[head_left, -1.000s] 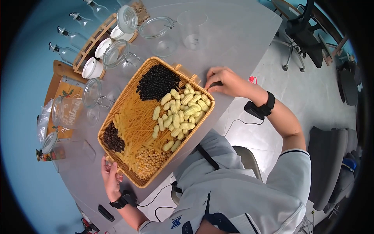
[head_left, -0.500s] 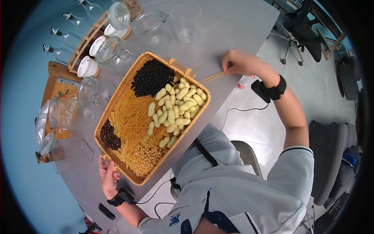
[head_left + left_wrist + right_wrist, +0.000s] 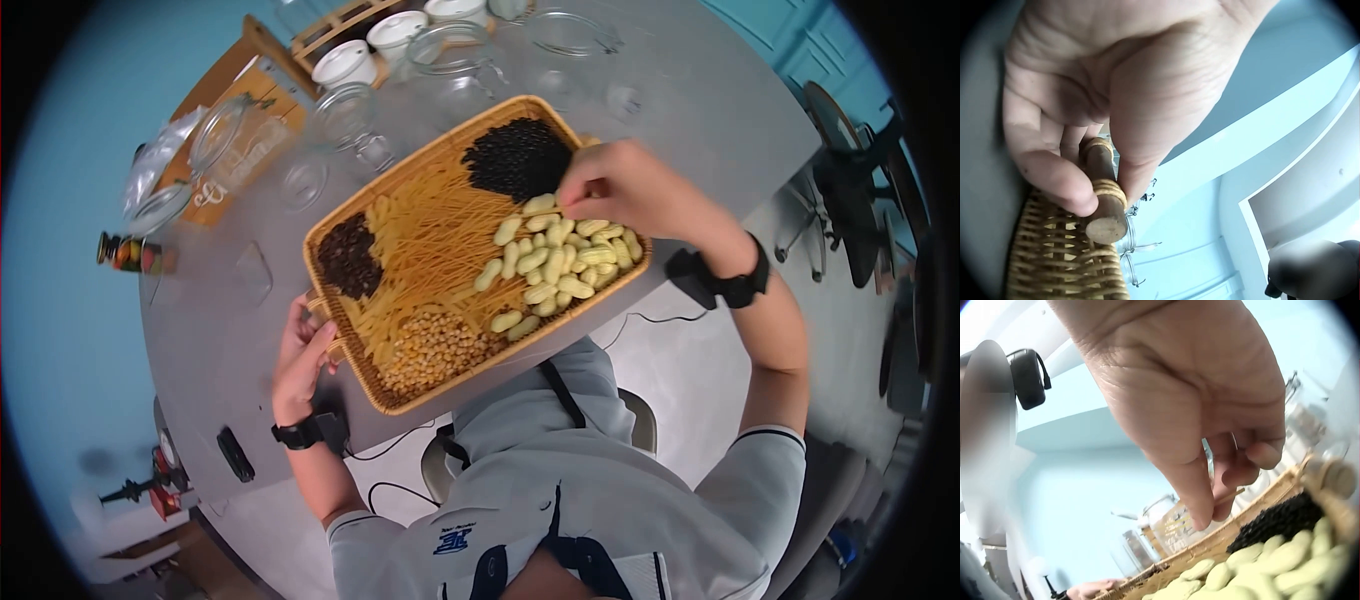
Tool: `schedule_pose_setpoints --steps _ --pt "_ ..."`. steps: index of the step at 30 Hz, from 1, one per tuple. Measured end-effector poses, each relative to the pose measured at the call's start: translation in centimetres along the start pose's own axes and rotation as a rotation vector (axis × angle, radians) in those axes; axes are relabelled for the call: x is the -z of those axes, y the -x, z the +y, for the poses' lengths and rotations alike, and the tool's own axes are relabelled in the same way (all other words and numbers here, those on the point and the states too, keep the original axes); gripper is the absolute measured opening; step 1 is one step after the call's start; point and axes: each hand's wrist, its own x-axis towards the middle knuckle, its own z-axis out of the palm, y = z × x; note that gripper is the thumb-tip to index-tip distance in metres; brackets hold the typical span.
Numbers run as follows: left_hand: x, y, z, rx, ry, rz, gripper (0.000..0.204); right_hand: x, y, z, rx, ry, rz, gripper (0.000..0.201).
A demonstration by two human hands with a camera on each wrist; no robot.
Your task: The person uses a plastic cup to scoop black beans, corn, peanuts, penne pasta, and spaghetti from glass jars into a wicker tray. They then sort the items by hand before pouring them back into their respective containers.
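Note:
A wicker basket (image 3: 480, 362) is tilted over the table's near edge. It holds black beans (image 3: 515, 158), unshelled peanuts (image 3: 575, 268), corn kernels (image 3: 430, 350), dark brown beans (image 3: 348, 258) and long spaghetti (image 3: 450, 235) across the middle. My left hand (image 3: 302, 362) grips the wooden handle (image 3: 1106, 227) on the basket's left end, thumb on one side and fingers on the other. Above the peanuts, close by the black beans, my right hand (image 3: 645, 195) pinches thin spaghetti strands (image 3: 1232, 495) between thumb and fingertips; a short end pokes out past them.
Clip-top glass jars (image 3: 455, 65) stand open behind the basket, with white lidded pots (image 3: 345, 65) beyond. At the left are a wooden box (image 3: 235, 165) and a jar with colourful contents (image 3: 125, 252). A black object (image 3: 236, 455) lies near the table's left edge.
My right hand moved off the basket's right side with thin strands in its pinch, then came back over the peanuts. My left hand keeps its grip. The head view has turned.

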Motion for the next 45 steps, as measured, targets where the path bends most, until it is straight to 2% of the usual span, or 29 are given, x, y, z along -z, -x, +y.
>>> schedule_pose_setpoints --steps 6,11,14,15,22,31,34,37,40,43,45 --pt "-0.5 0.1 0.3 -0.011 0.069 -0.024 0.056 -4.6 -5.7 -0.2 0.175 0.06 -0.046 0.011" --pt "-0.5 0.0 -0.1 -0.006 0.102 -0.029 0.054 -4.0 -5.8 -1.8 0.057 0.054 0.028 0.022" --pt "-0.8 0.4 0.2 0.008 0.107 -0.01 0.053 -4.1 -4.9 -0.7 0.195 0.021 -0.087 0.023" --pt "-0.9 0.4 0.3 0.009 0.1 -0.005 0.053 -4.5 -4.6 -0.5 0.29 0.086 -0.123 0.021" --pt "-1.0 0.5 0.4 0.027 0.074 0.019 0.053 -4.1 -2.6 -0.9 0.169 0.246 -0.215 0.013" --pt "-0.6 0.5 0.5 0.04 0.075 -0.021 0.058 -3.0 -1.3 -0.7 0.15 0.187 -0.13 0.015" --pt "-0.5 0.5 0.4 0.049 0.079 -0.028 0.058 -3.0 -1.1 -1.0 0.082 0.102 -0.105 0.015" --pt "-0.5 0.6 0.4 0.036 0.066 -0.024 0.059 -3.6 -0.4 0.0 0.072 0.149 -0.066 0.014" --pt "-0.6 0.7 0.4 0.033 0.03 0.016 0.058 -3.0 0.2 -0.2 0.159 0.134 0.051 0.013" --pt "-0.5 0.9 0.2 0.025 0.014 0.027 0.058 -1.7 1.7 -1.1 -0.024 0.029 0.115 0.012" --pt "0.1 0.8 0.1 0.037 -0.055 0.05 0.055 -2.1 2.9 -1.0 0.022 0.039 0.211 0.011"
